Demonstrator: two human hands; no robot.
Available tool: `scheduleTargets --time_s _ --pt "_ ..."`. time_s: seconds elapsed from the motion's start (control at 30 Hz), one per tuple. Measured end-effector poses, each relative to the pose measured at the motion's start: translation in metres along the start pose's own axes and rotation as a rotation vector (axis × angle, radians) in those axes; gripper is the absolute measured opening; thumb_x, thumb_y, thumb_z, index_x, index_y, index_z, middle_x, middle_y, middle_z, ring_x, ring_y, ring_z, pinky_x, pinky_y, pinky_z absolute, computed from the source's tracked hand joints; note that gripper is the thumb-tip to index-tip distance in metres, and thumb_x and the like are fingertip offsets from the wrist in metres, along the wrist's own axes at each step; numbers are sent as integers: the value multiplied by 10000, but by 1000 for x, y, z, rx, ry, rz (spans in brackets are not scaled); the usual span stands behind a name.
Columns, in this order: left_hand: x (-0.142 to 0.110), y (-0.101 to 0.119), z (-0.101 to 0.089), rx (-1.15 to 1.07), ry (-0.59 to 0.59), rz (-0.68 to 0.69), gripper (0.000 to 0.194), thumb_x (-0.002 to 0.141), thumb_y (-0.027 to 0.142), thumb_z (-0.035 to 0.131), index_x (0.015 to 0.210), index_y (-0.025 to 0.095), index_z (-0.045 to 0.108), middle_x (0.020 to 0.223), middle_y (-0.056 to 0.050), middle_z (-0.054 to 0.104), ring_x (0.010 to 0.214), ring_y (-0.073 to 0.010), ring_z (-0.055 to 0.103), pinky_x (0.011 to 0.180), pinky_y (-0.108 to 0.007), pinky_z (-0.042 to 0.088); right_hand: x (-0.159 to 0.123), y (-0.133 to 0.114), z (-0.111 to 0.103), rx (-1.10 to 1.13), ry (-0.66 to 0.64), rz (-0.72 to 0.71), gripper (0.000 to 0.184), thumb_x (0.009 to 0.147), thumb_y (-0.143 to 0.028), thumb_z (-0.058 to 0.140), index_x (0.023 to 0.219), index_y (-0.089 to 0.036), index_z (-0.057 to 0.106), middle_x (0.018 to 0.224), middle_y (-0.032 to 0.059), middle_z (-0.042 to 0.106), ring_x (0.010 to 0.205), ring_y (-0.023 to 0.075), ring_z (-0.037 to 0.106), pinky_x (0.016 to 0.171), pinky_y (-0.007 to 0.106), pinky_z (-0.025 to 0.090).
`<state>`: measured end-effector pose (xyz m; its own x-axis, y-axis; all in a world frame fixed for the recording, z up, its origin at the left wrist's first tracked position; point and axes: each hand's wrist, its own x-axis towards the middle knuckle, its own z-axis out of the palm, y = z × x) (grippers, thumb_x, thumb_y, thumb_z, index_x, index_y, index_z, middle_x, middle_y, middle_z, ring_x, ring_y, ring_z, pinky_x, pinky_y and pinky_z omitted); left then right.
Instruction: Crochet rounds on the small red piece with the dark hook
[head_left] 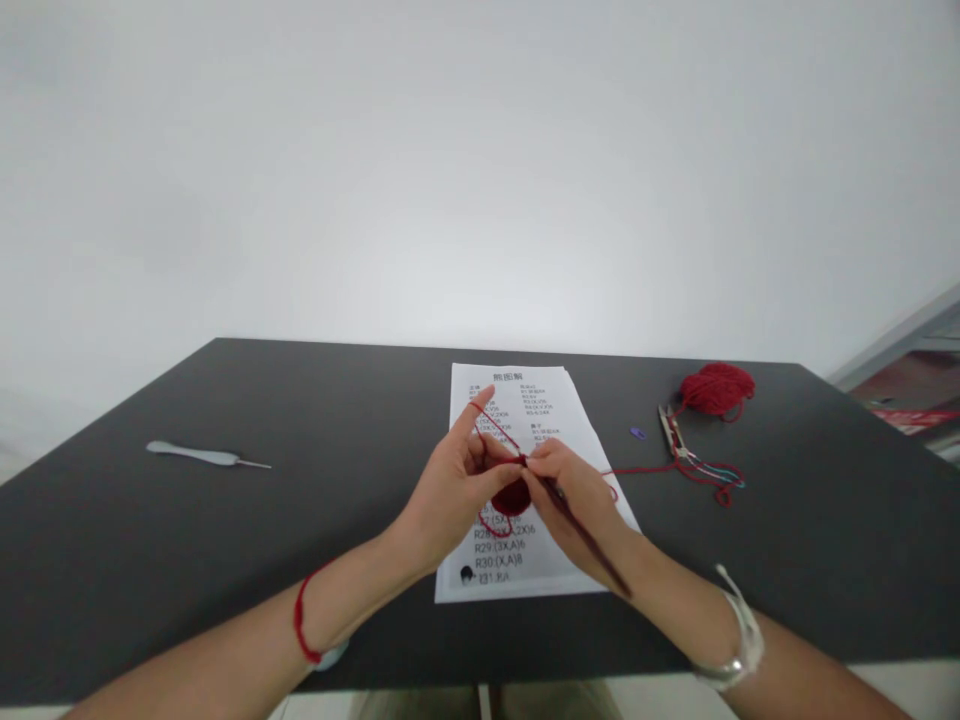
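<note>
My left hand (pixel 450 490) pinches a small round red crochet piece (pixel 511 497) and has red yarn looped over its raised index finger. My right hand (pixel 571 490) grips a slim dark crochet hook (pixel 587 537), whose tip meets the piece at the fingertips of both hands. A red yarn strand (pixel 645 470) runs right from the work towards a red yarn ball (pixel 716 389) on the black table (pixel 112 530). Both hands hover over a printed pattern sheet (pixel 551 400), hiding its middle.
A grey-handled crochet hook (pixel 204 455) lies on the left of the table. Metal snips (pixel 673 430) lie among red and teal strands at right, near a small blue stitch marker (pixel 637 433). The table's far and right edges show, with a white wall behind.
</note>
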<state>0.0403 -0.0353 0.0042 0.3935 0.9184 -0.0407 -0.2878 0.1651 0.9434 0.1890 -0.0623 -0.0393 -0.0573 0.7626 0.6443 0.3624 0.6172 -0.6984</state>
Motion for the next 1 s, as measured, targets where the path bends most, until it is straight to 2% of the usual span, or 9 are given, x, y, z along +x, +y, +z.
scheduleTargets --time_s 0.07,0.1,0.17,0.23,0.33,0.4,0.5,0.67,1.0 --pt "-1 -1 1 -60 -9 -41 872 662 112 719 1426 196 306 638 60 593 590 -102 543 612 -248 429 -3 3 0 -307 -17 -233 134 860 -109 519 803 -229 533 731 10 557 645 158 500 585 297 405" --pt "0 -2 1 -107 -21 -73 858 656 108 720 1412 186 322 643 57 599 595 -100 545 614 -242 426 -4 4 -1 -373 -23 -314 140 857 -100 516 812 -231 538 732 16 561 647 165 500 590 308 407" --pt "1 -2 -1 -200 -45 -150 822 628 81 725 1367 160 374 654 50 610 607 -90 548 631 -227 418 -3 4 -3 -315 -34 -344 138 851 -103 524 846 -239 544 755 21 571 655 169 513 587 310 416" --pt "4 0 -4 -242 -44 -203 781 600 50 732 1312 144 426 668 47 615 620 -81 549 649 -216 413 0 3 -5 -55 -39 -180 121 854 -128 539 862 -249 535 775 10 573 645 151 524 563 288 424" --pt "7 3 -9 -223 -17 -157 757 600 43 734 1288 154 437 674 58 601 611 -72 538 637 -207 403 7 0 -9 417 -23 188 86 856 -177 570 836 -242 517 748 -18 573 571 115 514 497 246 408" --pt "9 5 -12 -188 -20 -100 760 614 53 727 1301 154 418 671 61 593 602 -71 528 620 -204 395 11 -1 -13 597 -17 283 87 842 -188 597 806 -226 527 700 -28 581 526 98 498 471 229 388" --pt "10 6 -13 -141 -48 -74 764 623 64 716 1315 149 404 652 65 584 572 -68 506 583 -199 376 14 0 -19 649 -7 332 89 805 -179 647 781 -208 566 666 -25 601 518 94 501 469 223 384" --pt "13 9 -16 -110 -94 -125 744 609 60 717 1295 152 443 652 63 577 566 -73 505 565 -204 376 16 3 -28 623 -4 408 111 747 -195 716 747 -203 605 666 -15 624 527 98 495 458 222 374" --pt "15 16 -26 -109 -267 -244 644 629 27 681 1236 163 518 694 23 613 568 -81 528 529 -198 385 17 3 -38 686 -111 390 121 729 -188 743 730 -199 623 706 -13 631 546 96 513 464 223 380"
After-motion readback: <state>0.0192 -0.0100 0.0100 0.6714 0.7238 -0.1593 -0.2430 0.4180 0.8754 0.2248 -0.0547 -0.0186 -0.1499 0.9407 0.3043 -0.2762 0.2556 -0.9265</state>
